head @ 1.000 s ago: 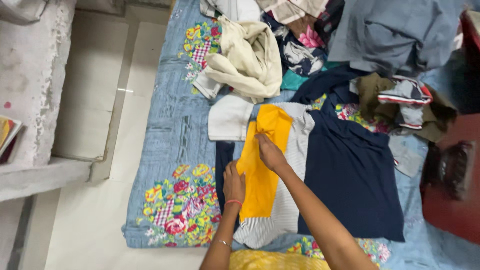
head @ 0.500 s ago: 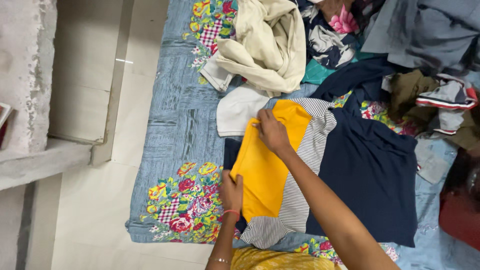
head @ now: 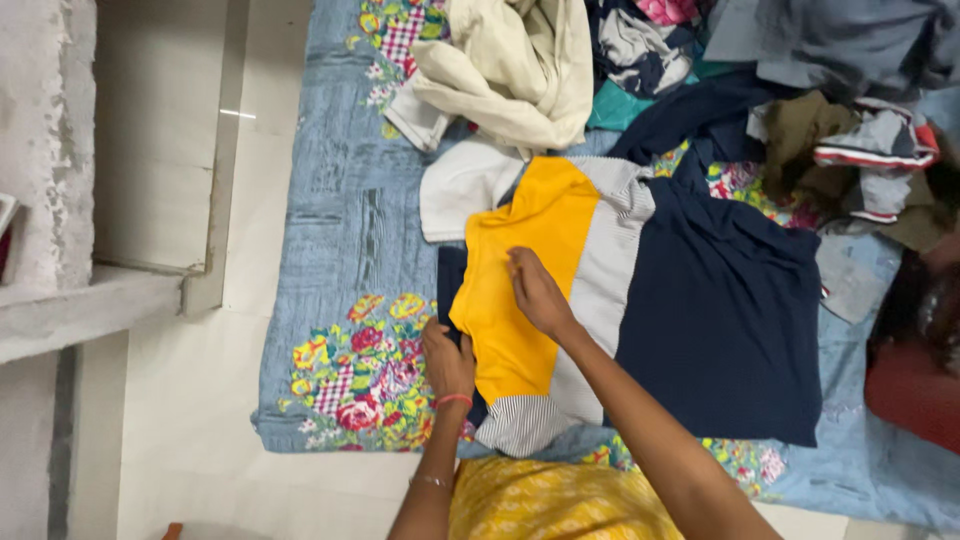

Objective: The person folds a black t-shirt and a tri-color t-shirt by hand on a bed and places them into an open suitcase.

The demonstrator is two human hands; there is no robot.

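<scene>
Right hand (head: 535, 295) lower on shirt (head: 620, 290)

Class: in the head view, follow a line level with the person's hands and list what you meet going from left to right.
Grey concrete ledge → pale tiled floor → floral blue bedsheet → left hand → yellow panel → right hand → striped panel → navy garment.

Your bed (head: 340, 230), under a blue floral sheet, carried a yellow, striped and navy shirt (head: 640, 290), a cream garment (head: 520, 70) and heaped clothes (head: 800, 80).

Pale tiled floor (head: 180, 400) beside a rough concrete ledge (head: 60, 180).
</scene>
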